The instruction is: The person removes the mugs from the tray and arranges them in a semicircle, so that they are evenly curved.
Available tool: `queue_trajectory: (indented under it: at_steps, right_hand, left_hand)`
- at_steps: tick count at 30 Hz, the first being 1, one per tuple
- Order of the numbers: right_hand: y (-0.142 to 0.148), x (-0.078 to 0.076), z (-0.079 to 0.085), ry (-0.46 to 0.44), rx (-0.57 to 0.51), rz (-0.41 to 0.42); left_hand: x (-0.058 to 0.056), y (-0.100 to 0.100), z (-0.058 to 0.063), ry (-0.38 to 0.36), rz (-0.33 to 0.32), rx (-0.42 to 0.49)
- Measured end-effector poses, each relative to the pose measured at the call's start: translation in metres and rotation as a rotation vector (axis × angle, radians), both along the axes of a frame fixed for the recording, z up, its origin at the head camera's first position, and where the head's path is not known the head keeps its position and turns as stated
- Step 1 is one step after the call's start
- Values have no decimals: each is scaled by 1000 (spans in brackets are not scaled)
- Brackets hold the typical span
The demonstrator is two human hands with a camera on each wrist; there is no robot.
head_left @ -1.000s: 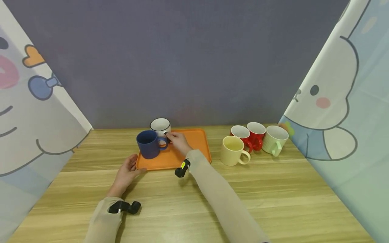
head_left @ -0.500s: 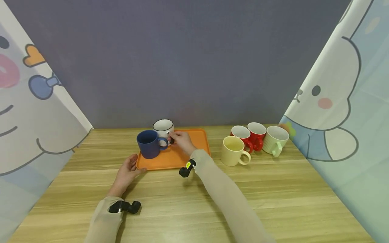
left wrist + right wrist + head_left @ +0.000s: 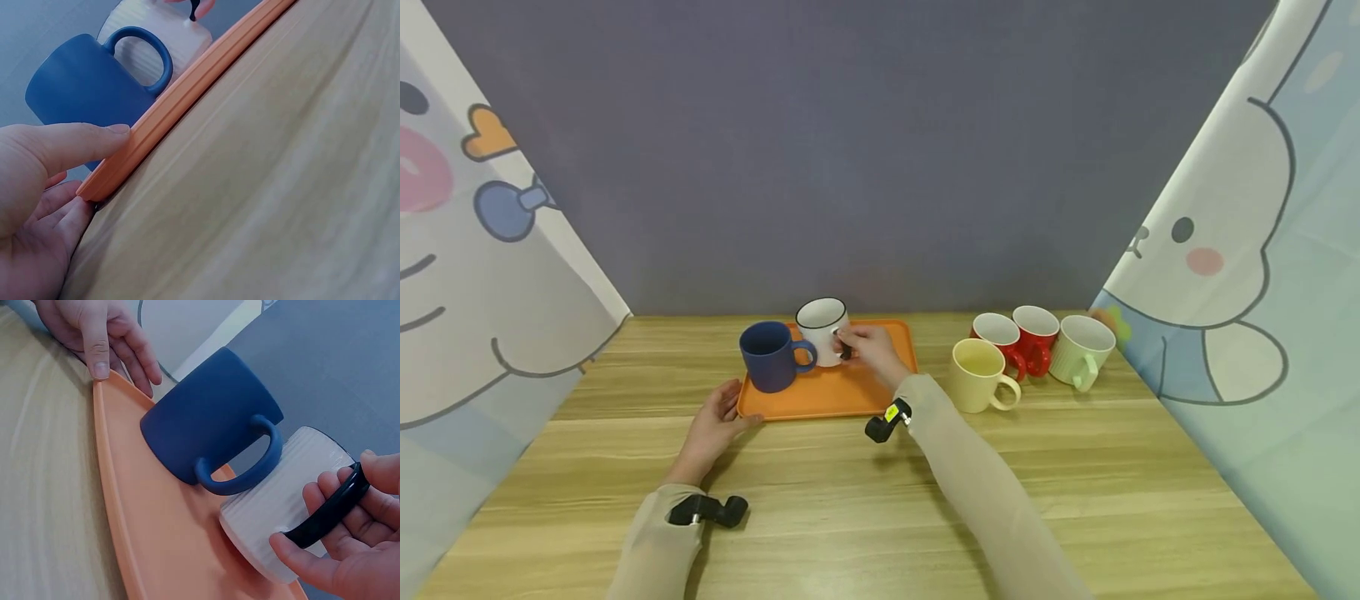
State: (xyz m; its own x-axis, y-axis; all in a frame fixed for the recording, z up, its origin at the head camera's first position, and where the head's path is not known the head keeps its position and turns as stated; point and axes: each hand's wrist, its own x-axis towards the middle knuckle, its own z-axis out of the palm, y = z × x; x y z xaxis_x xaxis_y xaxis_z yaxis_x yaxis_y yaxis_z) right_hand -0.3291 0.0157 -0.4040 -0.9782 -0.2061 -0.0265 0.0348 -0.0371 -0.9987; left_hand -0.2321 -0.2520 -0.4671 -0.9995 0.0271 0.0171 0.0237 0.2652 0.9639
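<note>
My right hand [image 3: 868,350] grips the black handle [image 3: 331,509] of a white ribbed mug [image 3: 820,329] with a black rim. This mug is upright at the back middle of an orange tray [image 3: 850,393]; I cannot tell whether its base touches the tray. To its left, a dark blue mug [image 3: 767,358] stands on the tray, handle facing right. My left hand [image 3: 711,425] rests at the tray's front left corner. In the left wrist view its thumb [image 3: 94,142] lies against the front rim, while the other fingers, fairly straight, touch the corner's left side.
Right of the tray, a yellow mug [image 3: 973,379] stands on the wooden table [image 3: 820,508]. Behind it are two red mugs [image 3: 996,333] with white insides and a pale green ribbed mug [image 3: 1078,350]. A dark grey panel [image 3: 880,167] rises along the table's back edge.
My right hand has moved the white mug rightward and slightly nearer, from behind the blue mug to beside it over the tray. The left hand, tray and blue mug have stayed put.
</note>
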Motion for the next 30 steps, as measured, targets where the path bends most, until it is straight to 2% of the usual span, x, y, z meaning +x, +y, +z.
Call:
queue_trajectory:
  at_steps: [6, 14, 30]
  right_hand:
    - [8, 6, 4, 46, -45, -33]
    - [14, 16, 11, 57, -97, -57]
    - [37, 34, 32, 89, -185, -42]
  left_hand:
    - [2, 1, 4, -1, 1, 8]
    - [2, 0, 4, -2, -3, 1]
    - [4, 2, 4, -13, -3, 26]
